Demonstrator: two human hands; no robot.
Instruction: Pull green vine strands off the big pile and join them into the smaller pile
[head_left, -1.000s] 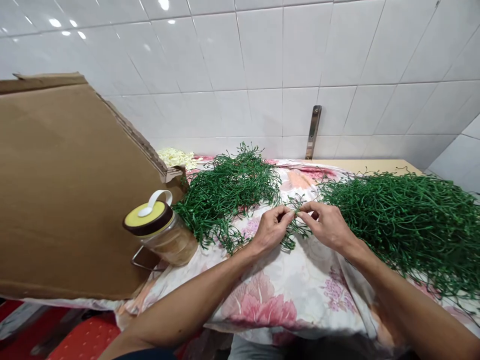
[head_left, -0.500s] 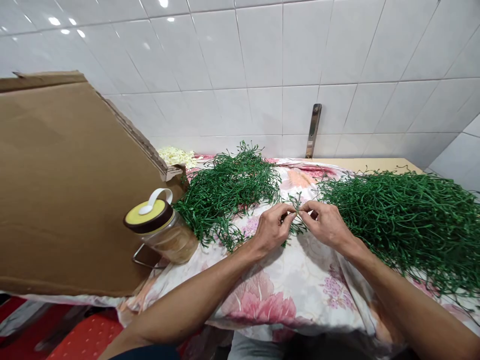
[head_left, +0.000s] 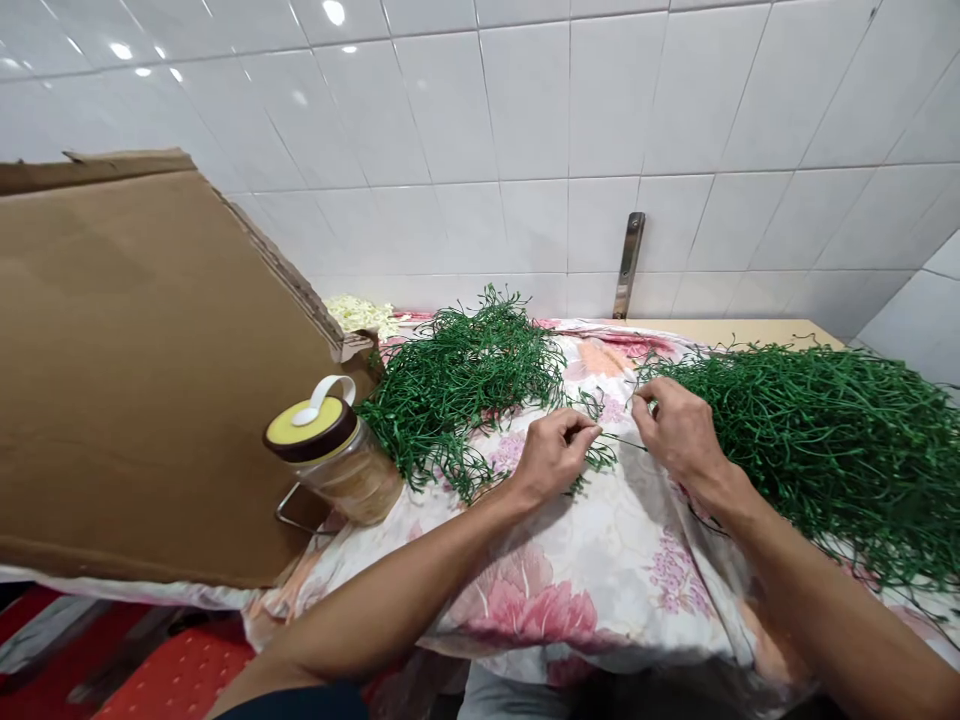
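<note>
My left hand (head_left: 556, 450) is closed in a pinch on a thin green artificial stem (head_left: 626, 441), which sticks out to the right from its fingertips. More small green sprigs (head_left: 600, 457) show just beyond and under those fingers. My right hand (head_left: 679, 425) hovers at the left edge of a large heap of green artificial stems (head_left: 825, 440). Its thumb and forefinger are pressed together, and whatever they hold is too small to make out. A second pile of green stems (head_left: 465, 380) lies to the left of my left hand.
A flowered cloth (head_left: 600, 570) covers the table. On the left stand a jar with a yellow-topped lid (head_left: 337, 455) and a large cardboard box (head_left: 150, 380). Pale yellow bits (head_left: 364, 314) lie behind the box. A metal strip (head_left: 628, 265) is against the tiled wall (head_left: 525, 110).
My hands were together at the fingertips; now my right hand has moved right and slightly away, toward the large heap. My left hand stays nearly in place, still pinching a green stem.
</note>
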